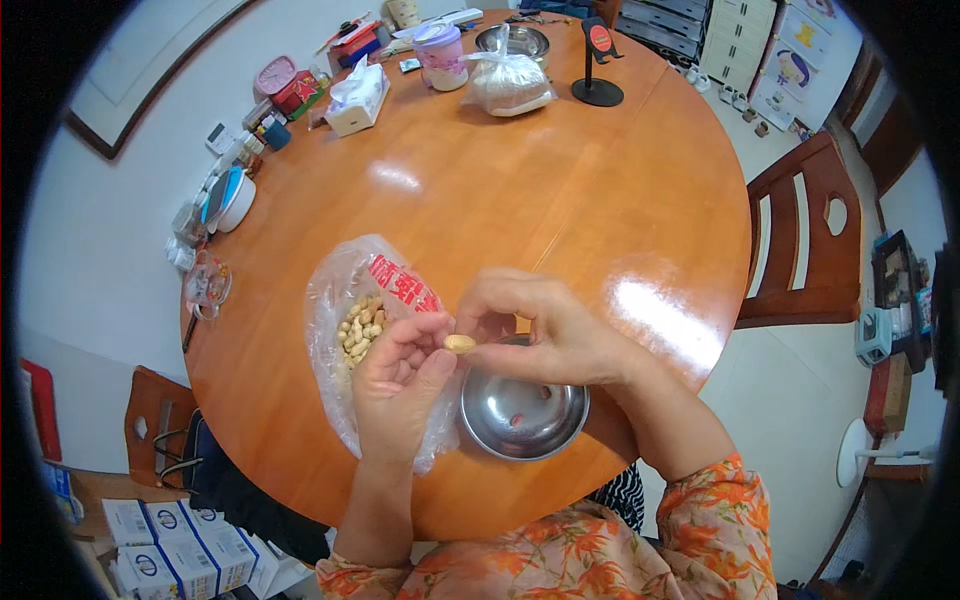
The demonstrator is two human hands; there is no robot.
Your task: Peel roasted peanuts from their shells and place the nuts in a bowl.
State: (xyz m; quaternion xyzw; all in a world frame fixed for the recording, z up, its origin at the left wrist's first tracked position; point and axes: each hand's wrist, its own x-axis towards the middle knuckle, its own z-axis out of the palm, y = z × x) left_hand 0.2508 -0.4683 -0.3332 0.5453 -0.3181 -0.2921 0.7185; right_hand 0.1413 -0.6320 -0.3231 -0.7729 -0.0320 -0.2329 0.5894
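Peanut (460, 343), pale and in its shell, sits between the fingertips of both hands, held up above the near part of the round wooden counter (480, 200). The left hand (398, 385) has its grip pinching the shell's left end, thumb below and fingers curled above; the right hand (550, 325) has its grip closed on the shell's right side, thumb and bent forefinger meeting there. Under the left hand and just beyond it, a clear plastic bag (335, 275) with red print lies open toward the counter's near left edge, a heap of peanuts (360, 325) inside. Beside it, close to the near edge and partly covered by the right hand, stands a shiny metal bowl (487, 425) with a few small reddish pieces (516, 420) at its bottom. Along the far edge stand a black stand (597, 92) with a red disc, a tied clear bag (508, 85) of something brownish, another metal bowl (527, 42) behind it, and a purple-lidded tub (440, 65). A tissue pack (355, 108) lies toward the far left; a glass mug (208, 283) stands by the left edge.
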